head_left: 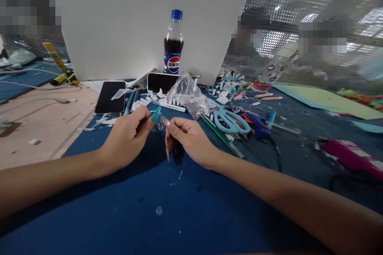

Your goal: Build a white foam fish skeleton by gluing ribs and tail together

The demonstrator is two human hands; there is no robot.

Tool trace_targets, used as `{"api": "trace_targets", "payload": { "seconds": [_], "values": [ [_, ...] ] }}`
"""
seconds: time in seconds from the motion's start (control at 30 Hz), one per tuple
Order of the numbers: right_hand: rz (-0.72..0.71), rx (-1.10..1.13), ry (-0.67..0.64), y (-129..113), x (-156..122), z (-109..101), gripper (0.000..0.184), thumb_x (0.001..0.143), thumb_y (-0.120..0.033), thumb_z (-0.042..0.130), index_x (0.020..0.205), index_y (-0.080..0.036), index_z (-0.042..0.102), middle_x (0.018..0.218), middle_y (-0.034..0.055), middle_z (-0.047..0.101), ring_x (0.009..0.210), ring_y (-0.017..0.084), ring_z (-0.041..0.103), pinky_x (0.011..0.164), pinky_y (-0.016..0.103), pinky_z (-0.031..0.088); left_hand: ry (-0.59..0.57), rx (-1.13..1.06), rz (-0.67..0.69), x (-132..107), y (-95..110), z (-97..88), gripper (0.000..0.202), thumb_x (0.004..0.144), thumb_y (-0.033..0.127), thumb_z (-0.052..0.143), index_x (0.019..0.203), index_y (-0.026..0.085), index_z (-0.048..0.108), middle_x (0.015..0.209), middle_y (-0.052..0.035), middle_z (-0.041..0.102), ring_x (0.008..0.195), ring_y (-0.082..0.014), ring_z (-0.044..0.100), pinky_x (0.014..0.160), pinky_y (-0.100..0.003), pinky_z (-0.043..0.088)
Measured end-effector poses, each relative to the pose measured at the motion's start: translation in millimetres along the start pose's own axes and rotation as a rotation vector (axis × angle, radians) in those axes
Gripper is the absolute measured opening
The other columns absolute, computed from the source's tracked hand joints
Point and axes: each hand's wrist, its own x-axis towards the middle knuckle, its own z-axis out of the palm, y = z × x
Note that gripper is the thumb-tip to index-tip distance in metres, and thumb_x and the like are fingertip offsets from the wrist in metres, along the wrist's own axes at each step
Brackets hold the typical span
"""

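My left hand (127, 139) is closed in a pinch beside a small, glossy teal piece (156, 114), which sticks up at its fingertips. What kind of piece it is, I cannot make out. My right hand (190, 139) comes in from the other side, thumb and forefinger pressed together close to the teal piece. Anything between those right fingertips is too small to tell. Tiny multicoloured bits (160, 126) lie on the blue tabletop (119, 215) just behind the hands.
Behind my hands lie a phone (110, 97), a white marker (172, 106), a clear plastic bag (190, 93) and light-blue scissors (230, 121). A glue gun (259, 125) with a cord is to the right, and a magenta tool (353, 157) further out. A cola bottle (173, 48) stands before a white board (119, 20).
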Motion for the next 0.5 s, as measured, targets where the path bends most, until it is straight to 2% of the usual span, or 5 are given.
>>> {"api": "trace_targets", "payload": {
  "seconds": [0.13, 0.33, 0.5],
  "values": [
    [-0.008, -0.036, 0.053, 0.3, 0.2, -0.1, 0.038, 0.084, -0.05, 0.056, 0.064, -0.018, 0.049, 0.05, -0.0049, 0.053, 0.041, 0.007, 0.054, 0.041, 0.019, 0.041, 0.005, -0.011, -0.005, 0.1, -0.5, -0.2, 0.022, 0.087, 0.023, 0.04, 0.066, 0.02, 0.035, 0.05, 0.0071, 0.034, 0.043, -0.0079, 0.032, 0.042, -0.02, 0.026],
    [-0.006, -0.068, 0.097, -0.8, 0.6, 0.3, 0.036, 0.087, -0.044, 0.053, 0.061, -0.018, 0.05, 0.05, -0.0046, 0.054, 0.041, 0.005, 0.052, 0.04, 0.016, 0.04, -0.034, -0.06, -0.031, -0.6, -0.2, -1.6, 0.023, 0.089, 0.024, 0.041, 0.067, 0.02, 0.035, 0.051, 0.0069, 0.035, 0.044, -0.0083, 0.033, 0.042, -0.021, 0.027],
    [-0.003, -0.036, 0.229, -2.3, 0.5, -0.3, 0.035, 0.088, -0.038, 0.053, 0.059, -0.018, 0.05, 0.045, -0.0054, 0.051, 0.035, 0.004, 0.049, 0.034, 0.015, 0.036, -0.029, -0.13, -0.112, -1.1, -2.4, -2.9, 0.021, 0.094, 0.029, 0.036, 0.075, 0.02, 0.041, 0.053, 0.0062, 0.039, 0.044, -0.0094, 0.036, 0.044, -0.023, 0.031]
  ]
}}
